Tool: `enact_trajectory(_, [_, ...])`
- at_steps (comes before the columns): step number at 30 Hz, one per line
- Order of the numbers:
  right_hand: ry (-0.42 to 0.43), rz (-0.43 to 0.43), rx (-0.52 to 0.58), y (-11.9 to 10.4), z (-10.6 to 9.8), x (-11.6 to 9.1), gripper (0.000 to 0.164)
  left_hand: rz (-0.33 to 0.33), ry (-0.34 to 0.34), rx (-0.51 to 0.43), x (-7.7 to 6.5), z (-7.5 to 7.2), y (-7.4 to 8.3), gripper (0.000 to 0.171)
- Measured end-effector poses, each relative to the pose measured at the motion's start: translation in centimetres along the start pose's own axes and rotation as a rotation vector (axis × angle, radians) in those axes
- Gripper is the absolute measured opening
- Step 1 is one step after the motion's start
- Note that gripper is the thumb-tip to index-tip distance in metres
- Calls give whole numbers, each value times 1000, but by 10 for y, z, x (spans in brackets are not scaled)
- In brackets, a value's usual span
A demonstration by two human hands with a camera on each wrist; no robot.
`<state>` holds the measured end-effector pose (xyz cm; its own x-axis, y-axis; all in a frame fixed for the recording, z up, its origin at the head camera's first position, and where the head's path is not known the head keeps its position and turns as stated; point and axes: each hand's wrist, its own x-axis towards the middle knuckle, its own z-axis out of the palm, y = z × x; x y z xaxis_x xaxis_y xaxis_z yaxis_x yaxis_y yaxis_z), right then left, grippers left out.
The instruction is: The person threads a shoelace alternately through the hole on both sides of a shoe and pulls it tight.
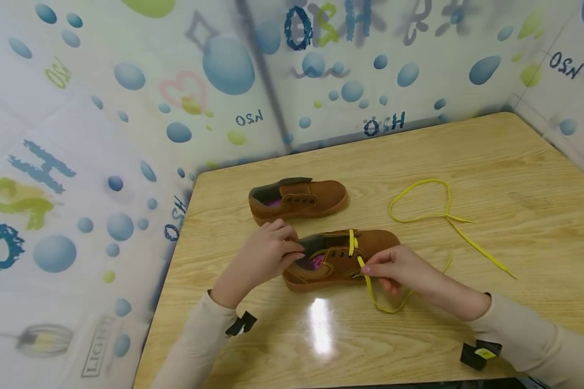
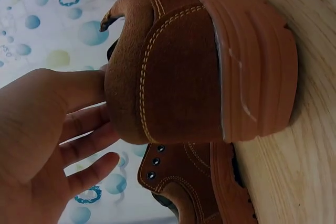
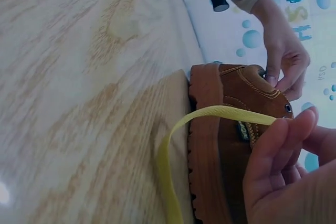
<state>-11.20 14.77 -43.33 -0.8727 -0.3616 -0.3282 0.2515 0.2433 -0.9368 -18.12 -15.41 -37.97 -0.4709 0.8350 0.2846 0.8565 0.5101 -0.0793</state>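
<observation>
A brown shoe (image 1: 340, 267) with yellow stitching lies on the table, toe to the right. A yellow shoelace (image 3: 165, 166) crosses its front eyelets; its loose part curves down onto the tabletop. My right hand (image 1: 404, 267) pinches this lace between thumb and fingertips, close to the eyelets. At the heel end, my left hand (image 1: 267, 251) holds the rim of the shoe opening; in the left wrist view its thumb meets the collar while the other fingers are partly hidden behind the heel (image 2: 181, 77). The right hand covers part of the toe.
Behind stands a second brown shoe (image 1: 328, 197), unlaced, its eyelets bare. A second yellow lace (image 1: 418, 219) lies looped at the right on the wooden table (image 1: 530, 189). A wall with printed blue bubbles (image 1: 229, 65) borders the table's back and left.
</observation>
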Motion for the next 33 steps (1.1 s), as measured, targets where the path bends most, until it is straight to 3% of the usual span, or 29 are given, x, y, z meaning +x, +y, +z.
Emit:
enact_trajectory(5, [-9, -20, 4, -2, -2, -5, 38, 28, 63, 0, 8, 2, 7, 6])
enact_trajectory(10, [-35, -44, 28, -5, -4, -12, 38, 112, 154, 18, 24, 0, 24, 8])
enact_trajectory(17, [-110, -35, 115, -10, -7, -22, 25, 221, 161, 49, 47, 12, 53, 18])
enact_trajectory(21, [-133, -32, 143, -14, -7, -27, 19, 261, 167, 85, 57, 22, 65, 16])
enact_trajectory(27, [-144, -45, 147, -18, -8, -34, 17, 260, 175, 113, 62, 26, 71, 6])
enact_trajectory(33, [-155, -63, 182, -25, -9, -47, 15, 190, 202, 109, 65, 24, 65, 6])
